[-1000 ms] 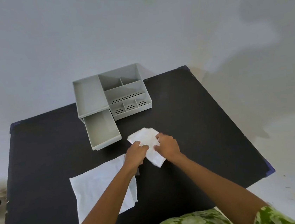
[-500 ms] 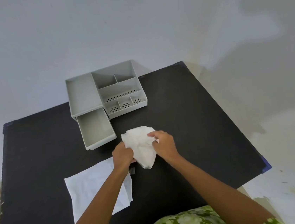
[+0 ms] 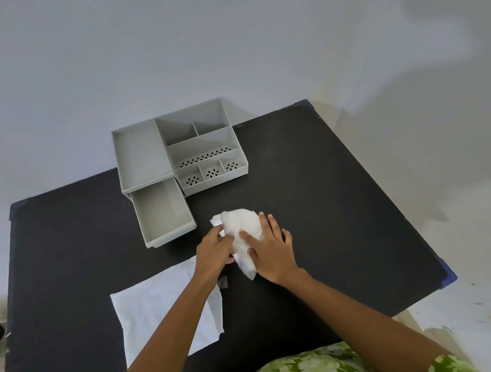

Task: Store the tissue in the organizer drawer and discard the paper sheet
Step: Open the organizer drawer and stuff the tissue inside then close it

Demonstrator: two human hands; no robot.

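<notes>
Tissue (image 3: pixel 244 227) sits bunched between our two hands over the black table (image 3: pixel 332 206), a white crumpled wad. Its long axis runs from a broad, puffed end beyond our fingertips, toward the organizer, down to a narrow tail that points back toward our body and ends just under the heel of our right hand (image 3: pixel 271 248).

Our right-hand fingers are spread and only loosely curled, laid flat over the right side of the wad, with the thumb pressing its middle. Our left hand (image 3: pixel 215 250) closes around the left edge, fingers curled in and pinching the tissue; how tightly, we cannot tell.

Just beyond our left fingertips, and slightly to their left, the grey organizer drawer (image 3: pixel 162 215) stands pulled out, near the tissue but not touching it. The organizer (image 3: pixel 179 150) itself, with its divided compartments, lies farther out past the fingertips.

Under our left forearm, behind the left fingers, the white paper sheet (image 3: pixel 160 305) lies flat on the table, its near corner toward our body.
</notes>
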